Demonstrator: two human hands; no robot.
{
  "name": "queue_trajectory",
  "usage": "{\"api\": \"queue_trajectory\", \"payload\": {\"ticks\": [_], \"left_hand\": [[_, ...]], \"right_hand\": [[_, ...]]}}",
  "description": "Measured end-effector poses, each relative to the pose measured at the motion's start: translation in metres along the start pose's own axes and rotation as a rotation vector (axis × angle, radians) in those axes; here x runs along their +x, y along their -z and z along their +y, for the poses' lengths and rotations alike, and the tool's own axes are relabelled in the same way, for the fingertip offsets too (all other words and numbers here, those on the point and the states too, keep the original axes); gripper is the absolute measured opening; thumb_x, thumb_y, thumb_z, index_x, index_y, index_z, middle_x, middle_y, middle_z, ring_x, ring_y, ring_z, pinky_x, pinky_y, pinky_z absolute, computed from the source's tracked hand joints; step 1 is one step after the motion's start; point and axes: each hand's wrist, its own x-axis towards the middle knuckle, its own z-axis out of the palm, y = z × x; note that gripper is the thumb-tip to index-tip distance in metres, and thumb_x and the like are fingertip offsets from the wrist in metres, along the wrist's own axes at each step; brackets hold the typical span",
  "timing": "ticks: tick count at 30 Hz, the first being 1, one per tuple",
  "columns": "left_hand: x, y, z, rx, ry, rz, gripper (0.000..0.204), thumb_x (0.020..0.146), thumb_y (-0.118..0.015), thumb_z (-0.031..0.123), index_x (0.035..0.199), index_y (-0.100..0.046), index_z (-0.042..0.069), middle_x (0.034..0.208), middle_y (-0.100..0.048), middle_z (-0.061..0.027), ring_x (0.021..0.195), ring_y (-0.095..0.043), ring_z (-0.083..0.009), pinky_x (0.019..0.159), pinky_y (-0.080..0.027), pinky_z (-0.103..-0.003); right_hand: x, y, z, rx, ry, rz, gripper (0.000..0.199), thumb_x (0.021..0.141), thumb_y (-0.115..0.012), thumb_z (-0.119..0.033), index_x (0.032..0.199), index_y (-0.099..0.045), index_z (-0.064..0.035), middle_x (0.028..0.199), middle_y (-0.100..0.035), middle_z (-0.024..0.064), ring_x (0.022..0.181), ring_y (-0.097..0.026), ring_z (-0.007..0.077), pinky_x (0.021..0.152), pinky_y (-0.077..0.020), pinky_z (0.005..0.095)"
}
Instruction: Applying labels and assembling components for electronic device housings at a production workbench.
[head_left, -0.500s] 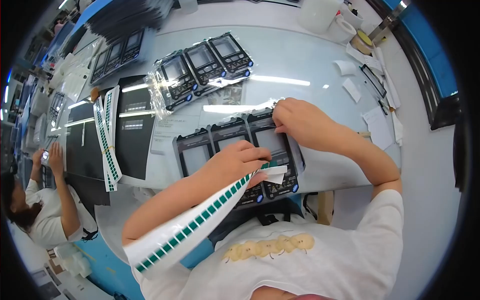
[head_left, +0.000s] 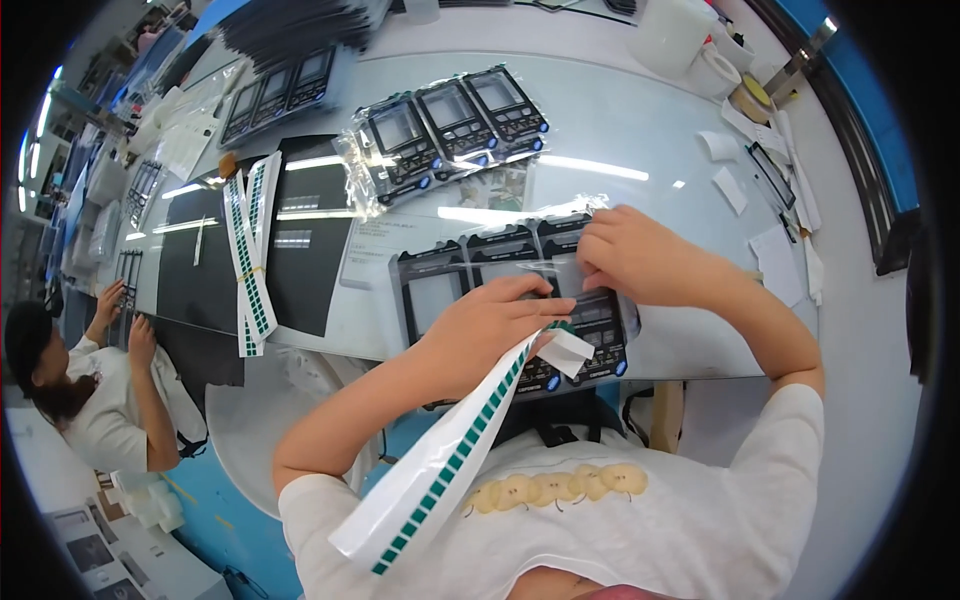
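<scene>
Before me on the table edge lies a black-bordered panel sheet with three clear windows and small blue marks, in glossy clear film. My left hand rests over its middle, fingers closed on a white strip of green square stickers. The strip hangs down across my shirt, and its upper end curls near my fingertips. Over the top right part of the panel, my right hand has its fingers pinched together. Whatever they grip is too small or hidden to make out.
A second film-wrapped panel sheet lies farther back. Rubber-banded sticker strips rest on a black sheet at left. Tape rolls and paper scraps line the right side. At far left, a person sits working.
The view has shifted, moving the scene rightward. My right fingers are slightly lower on the panel and my left hand slightly higher. The sticker strip hangs more steeply. The other person's hands have separated.
</scene>
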Motion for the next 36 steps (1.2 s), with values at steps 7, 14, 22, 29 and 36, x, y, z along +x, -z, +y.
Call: {"api": "queue_trajectory", "payload": {"ticks": [7,14,22,29,36], "left_hand": [[-0.033,0.027,-0.005,0.033,0.022,-0.047,0.024,0.097,-0.061,0.016,0.115,-0.067,0.001,0.128,-0.066,-0.0109,0.124,-0.056,-0.0315,0.105,-0.047,-0.042],[-0.075,0.022,-0.028,0.039,0.041,0.11,0.032,0.094,-0.063,0.015,0.124,-0.067,0.005,0.135,-0.064,-0.0058,0.128,-0.055,-0.0282,0.106,-0.047,-0.041],[-0.08,0.011,-0.019,0.191,0.012,0.285,0.03,0.082,-0.07,0.005,0.112,-0.07,0.002,0.125,-0.067,-0.0108,0.119,-0.062,-0.031,0.097,-0.053,-0.042],[-0.076,0.034,-0.007,0.374,0.092,0.457,0.026,0.079,-0.073,0.009,0.103,-0.07,0.002,0.117,-0.066,-0.0114,0.106,-0.065,-0.0344,0.087,-0.054,-0.043],[-0.094,0.026,-0.029,0.122,0.124,0.349,0.025,0.079,-0.072,0.0,0.104,-0.068,-0.001,0.124,-0.066,-0.0148,0.105,-0.065,-0.0323,0.088,-0.054,-0.041]], "right_hand": [[0.066,-0.013,-0.019,0.256,-0.197,0.107,0.019,0.095,-0.066,-0.022,0.102,-0.056,-0.007,0.096,-0.062,0.0115,0.092,-0.061,0.0337,0.079,-0.0495,0.0428],[0.102,-0.037,-0.023,0.011,0.145,0.027,0.015,0.095,-0.065,-0.018,0.099,-0.056,-0.0066,0.096,-0.062,0.0117,0.09,-0.063,0.0316,0.076,-0.0519,0.0414],[0.117,-0.037,-0.05,0.181,0.056,0.199,0.017,0.086,-0.063,-0.012,0.1,-0.059,-0.0043,0.098,-0.061,0.0103,0.088,-0.063,0.0297,0.073,-0.0529,0.0408],[0.111,-0.054,-0.05,-0.094,0.303,0.358,0.02,0.081,-0.065,-0.014,0.097,-0.062,-0.0033,0.097,-0.061,0.0091,0.091,-0.063,0.0269,0.074,-0.0537,0.0378],[0.039,-0.005,-0.021,0.117,-0.271,0.109,0.018,0.084,-0.071,-0.011,0.099,-0.061,-0.0064,0.096,-0.061,0.0109,0.088,-0.062,0.0305,0.075,-0.0517,0.0391]]}}
